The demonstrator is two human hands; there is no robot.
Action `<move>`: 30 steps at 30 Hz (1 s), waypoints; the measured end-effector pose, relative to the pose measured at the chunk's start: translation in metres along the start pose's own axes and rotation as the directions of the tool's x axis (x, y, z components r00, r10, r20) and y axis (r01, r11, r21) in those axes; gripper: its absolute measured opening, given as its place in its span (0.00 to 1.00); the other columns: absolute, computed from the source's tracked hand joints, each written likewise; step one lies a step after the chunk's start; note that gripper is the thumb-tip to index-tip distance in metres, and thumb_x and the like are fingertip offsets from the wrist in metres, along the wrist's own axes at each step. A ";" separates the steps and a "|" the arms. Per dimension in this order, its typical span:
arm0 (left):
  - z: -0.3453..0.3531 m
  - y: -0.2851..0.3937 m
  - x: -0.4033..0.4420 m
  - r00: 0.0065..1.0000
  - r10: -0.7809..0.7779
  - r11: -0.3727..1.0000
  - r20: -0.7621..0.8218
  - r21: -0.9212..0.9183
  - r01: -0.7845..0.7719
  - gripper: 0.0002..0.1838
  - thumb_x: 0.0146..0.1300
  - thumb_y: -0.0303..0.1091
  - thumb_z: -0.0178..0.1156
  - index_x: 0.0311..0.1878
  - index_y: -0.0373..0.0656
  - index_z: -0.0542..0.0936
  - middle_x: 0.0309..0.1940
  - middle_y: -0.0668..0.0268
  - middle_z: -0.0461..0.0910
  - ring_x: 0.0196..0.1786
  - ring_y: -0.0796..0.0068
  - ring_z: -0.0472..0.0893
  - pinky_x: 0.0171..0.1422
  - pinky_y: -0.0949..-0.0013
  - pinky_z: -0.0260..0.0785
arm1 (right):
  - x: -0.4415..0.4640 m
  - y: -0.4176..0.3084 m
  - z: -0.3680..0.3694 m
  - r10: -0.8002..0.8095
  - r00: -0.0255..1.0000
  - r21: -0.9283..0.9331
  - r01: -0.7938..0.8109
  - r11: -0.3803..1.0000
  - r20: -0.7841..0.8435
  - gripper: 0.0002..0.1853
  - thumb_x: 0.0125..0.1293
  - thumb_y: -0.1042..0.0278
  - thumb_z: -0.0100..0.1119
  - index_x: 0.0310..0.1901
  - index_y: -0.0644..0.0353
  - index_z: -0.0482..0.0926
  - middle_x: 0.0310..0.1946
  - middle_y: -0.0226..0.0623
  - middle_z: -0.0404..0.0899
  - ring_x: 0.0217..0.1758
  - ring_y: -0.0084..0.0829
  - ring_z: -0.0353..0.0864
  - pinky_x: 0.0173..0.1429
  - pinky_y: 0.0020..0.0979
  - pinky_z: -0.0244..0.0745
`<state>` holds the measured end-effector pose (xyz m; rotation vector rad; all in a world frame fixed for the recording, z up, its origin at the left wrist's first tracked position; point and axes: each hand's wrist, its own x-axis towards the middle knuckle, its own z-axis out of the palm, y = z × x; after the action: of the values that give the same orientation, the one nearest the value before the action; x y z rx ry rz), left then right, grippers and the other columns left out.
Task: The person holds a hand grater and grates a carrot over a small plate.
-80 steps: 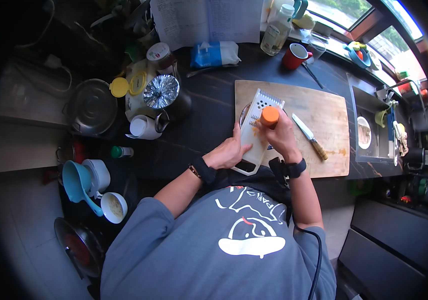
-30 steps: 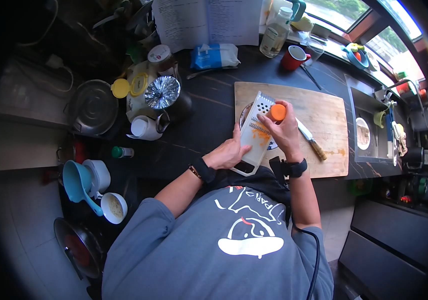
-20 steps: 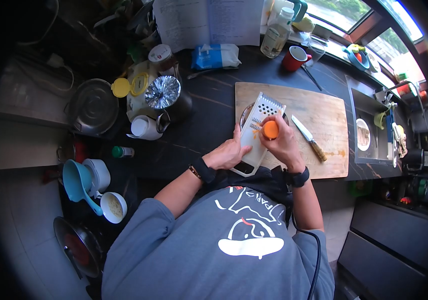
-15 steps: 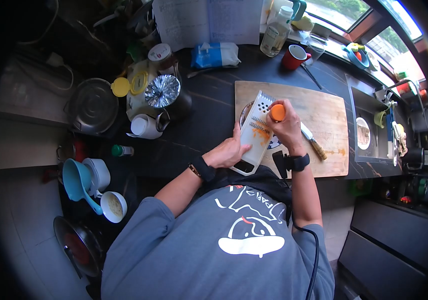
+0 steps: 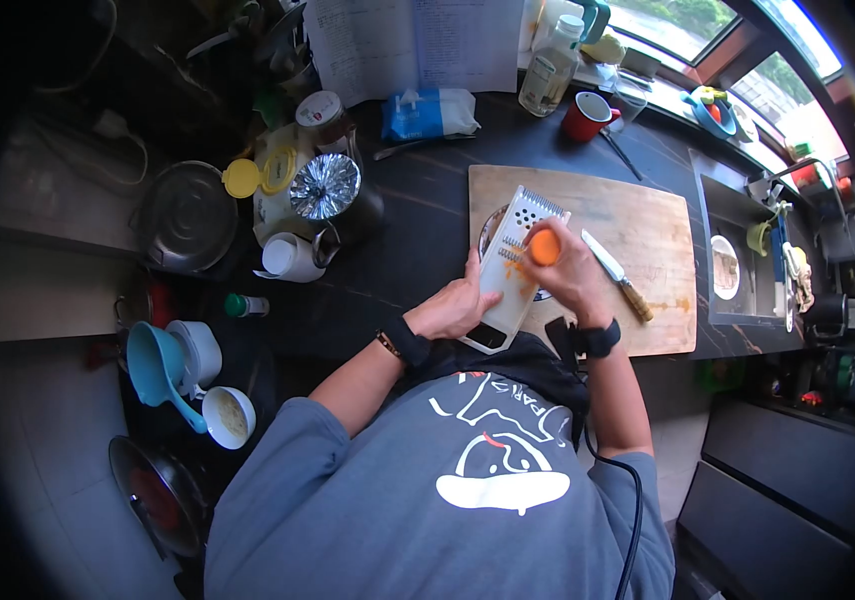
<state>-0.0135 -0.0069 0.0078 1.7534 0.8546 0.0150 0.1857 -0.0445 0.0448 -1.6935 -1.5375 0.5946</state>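
A white grater (image 5: pixel 514 284) slants over a plate (image 5: pixel 493 222), which it mostly hides, at the left part of the wooden cutting board (image 5: pixel 638 225). My left hand (image 5: pixel 455 305) is closed around the grater's lower left edge. In my right hand (image 5: pixel 580 272) is a carrot (image 5: pixel 545 247), its orange cut end facing up, pressed against the grater's toothed face. Orange shreds stick to the grater beside it. Just right of that hand, a knife (image 5: pixel 620 278) with a light brown handle lies on the board.
A sink (image 5: pixel 731 190) is to the right. Behind the board stand a red mug (image 5: pixel 589 117), a clear bottle (image 5: pixel 551 68) and a blue-white packet (image 5: pixel 430 113). To the left are a foil-topped container (image 5: pixel 326 187), a white jug (image 5: pixel 289 257) and a blue ladle (image 5: pixel 156 362).
My right hand has slid the carrot down the grater, slightly left and toward me. My left hand keeps its hold on the grater.
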 end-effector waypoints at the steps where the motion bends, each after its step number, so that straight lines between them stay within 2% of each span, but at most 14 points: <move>1: -0.004 0.009 -0.003 0.998 -0.052 0.999 0.027 0.005 0.052 0.45 0.74 0.40 0.47 0.72 0.26 0.27 0.57 0.34 0.72 0.60 0.45 0.76 0.67 0.62 0.65 | -0.007 -0.002 0.003 -0.049 0.999 -0.018 0.050 0.999 0.015 0.16 0.51 0.65 0.70 0.40 0.56 0.76 0.34 0.43 0.82 0.38 0.44 0.85 0.44 0.36 0.79; 3: -0.005 0.010 -0.002 0.993 -0.106 0.994 0.053 0.007 0.106 0.45 0.74 0.40 0.47 0.72 0.26 0.27 0.58 0.34 0.71 0.61 0.45 0.75 0.68 0.62 0.65 | -0.005 -0.002 0.004 -0.055 0.998 -0.007 0.054 0.998 -0.022 0.16 0.51 0.65 0.70 0.40 0.57 0.76 0.34 0.43 0.82 0.38 0.44 0.85 0.44 0.36 0.79; 6: 0.002 -0.006 0.002 0.998 -0.050 0.998 0.042 0.034 0.049 0.45 0.74 0.41 0.47 0.72 0.27 0.27 0.58 0.33 0.70 0.62 0.45 0.75 0.68 0.61 0.64 | 0.007 0.003 0.003 -0.047 0.993 0.027 0.051 0.998 -0.109 0.14 0.53 0.65 0.69 0.39 0.57 0.77 0.33 0.42 0.83 0.38 0.44 0.85 0.42 0.36 0.79; 8: 0.002 -0.006 0.001 1.000 0.025 0.999 -0.012 0.030 -0.025 0.45 0.74 0.42 0.48 0.70 0.20 0.30 0.52 0.29 0.73 0.57 0.40 0.77 0.64 0.58 0.67 | 0.013 0.006 0.003 0.008 0.985 -0.020 -0.012 1.000 -0.172 0.13 0.53 0.65 0.69 0.39 0.56 0.77 0.32 0.41 0.83 0.38 0.44 0.85 0.41 0.37 0.79; 10: 0.001 -0.004 0.000 0.999 0.044 0.998 -0.023 0.035 -0.043 0.45 0.74 0.42 0.48 0.70 0.20 0.30 0.52 0.29 0.73 0.57 0.40 0.77 0.63 0.58 0.67 | 0.004 0.001 0.003 -0.016 0.992 -0.022 0.013 1.000 -0.127 0.12 0.53 0.66 0.67 0.39 0.55 0.77 0.32 0.41 0.83 0.38 0.44 0.85 0.42 0.36 0.79; 12: 0.000 -0.004 -0.001 0.998 0.056 0.998 -0.035 0.030 -0.055 0.45 0.73 0.42 0.48 0.70 0.20 0.30 0.51 0.29 0.74 0.56 0.39 0.77 0.63 0.57 0.68 | -0.008 -0.002 0.009 -0.073 0.997 0.051 0.072 0.996 0.014 0.12 0.53 0.67 0.66 0.38 0.55 0.77 0.31 0.41 0.82 0.37 0.44 0.85 0.43 0.36 0.79; 13: 0.000 -0.005 0.001 0.999 0.045 0.998 -0.027 0.042 -0.044 0.45 0.73 0.42 0.48 0.70 0.21 0.30 0.51 0.29 0.74 0.56 0.39 0.77 0.63 0.57 0.68 | -0.010 -0.008 0.009 -0.059 0.998 0.025 0.058 0.998 0.032 0.11 0.54 0.73 0.66 0.37 0.62 0.76 0.31 0.36 0.82 0.37 0.29 0.83 0.46 0.29 0.77; 16: 0.001 -0.006 0.003 1.000 0.019 0.998 -0.018 0.056 -0.018 0.45 0.73 0.42 0.48 0.71 0.21 0.30 0.52 0.29 0.73 0.56 0.38 0.77 0.63 0.57 0.68 | 0.005 0.001 0.009 -0.042 0.998 0.076 0.046 0.996 -0.051 0.11 0.53 0.73 0.66 0.38 0.61 0.76 0.32 0.36 0.82 0.37 0.29 0.83 0.47 0.29 0.77; 18: -0.002 -0.003 0.002 1.000 0.015 0.998 -0.019 0.067 -0.014 0.45 0.73 0.42 0.48 0.71 0.21 0.31 0.52 0.28 0.73 0.56 0.38 0.77 0.63 0.57 0.68 | 0.008 -0.001 0.009 -0.029 0.998 0.051 0.031 0.998 -0.047 0.10 0.53 0.73 0.66 0.37 0.61 0.76 0.32 0.36 0.82 0.38 0.30 0.83 0.47 0.29 0.77; 20: -0.003 0.000 0.000 0.996 0.076 0.997 -0.040 -0.012 -0.077 0.45 0.73 0.42 0.48 0.71 0.21 0.31 0.51 0.28 0.73 0.55 0.38 0.78 0.61 0.56 0.69 | 0.004 -0.006 0.011 -0.042 0.996 0.025 0.045 0.999 -0.085 0.10 0.53 0.73 0.66 0.36 0.61 0.77 0.31 0.37 0.82 0.37 0.31 0.84 0.46 0.30 0.77; 24: -0.003 0.001 -0.001 0.999 0.032 0.999 -0.043 0.028 -0.030 0.45 0.73 0.42 0.48 0.70 0.21 0.30 0.50 0.28 0.74 0.54 0.38 0.78 0.61 0.56 0.69 | -0.015 -0.015 0.012 -0.111 0.994 -0.062 0.111 0.992 0.008 0.11 0.53 0.73 0.66 0.37 0.60 0.76 0.31 0.37 0.82 0.37 0.33 0.85 0.45 0.31 0.78; 26: -0.003 0.002 0.000 1.000 -0.021 0.998 0.013 0.062 0.020 0.45 0.73 0.42 0.48 0.71 0.22 0.29 0.50 0.29 0.74 0.54 0.39 0.78 0.62 0.57 0.69 | -0.005 -0.007 0.013 -0.113 0.993 -0.041 0.112 0.993 -0.022 0.11 0.53 0.72 0.67 0.37 0.60 0.76 0.31 0.38 0.82 0.37 0.34 0.85 0.45 0.31 0.78; 28: 0.002 -0.004 0.003 1.000 0.003 0.999 -0.004 0.040 -0.003 0.46 0.73 0.42 0.48 0.70 0.22 0.29 0.50 0.29 0.74 0.54 0.39 0.78 0.62 0.57 0.69 | 0.011 0.002 0.011 -0.054 0.985 0.040 0.062 0.997 -0.163 0.11 0.53 0.68 0.66 0.37 0.56 0.77 0.31 0.43 0.83 0.36 0.44 0.85 0.41 0.36 0.80; 30: 0.001 -0.005 0.001 0.999 0.026 0.999 -0.024 0.026 -0.025 0.46 0.73 0.43 0.48 0.70 0.21 0.29 0.50 0.29 0.74 0.54 0.39 0.78 0.62 0.57 0.69 | 0.014 0.001 0.009 -0.005 0.989 0.004 0.005 1.000 -0.150 0.11 0.53 0.68 0.67 0.38 0.56 0.77 0.30 0.41 0.83 0.36 0.44 0.85 0.40 0.36 0.80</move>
<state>-0.0147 -0.0064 0.0030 1.7911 0.8532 0.0425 0.1823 -0.0288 0.0405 -1.6908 -1.4324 0.4569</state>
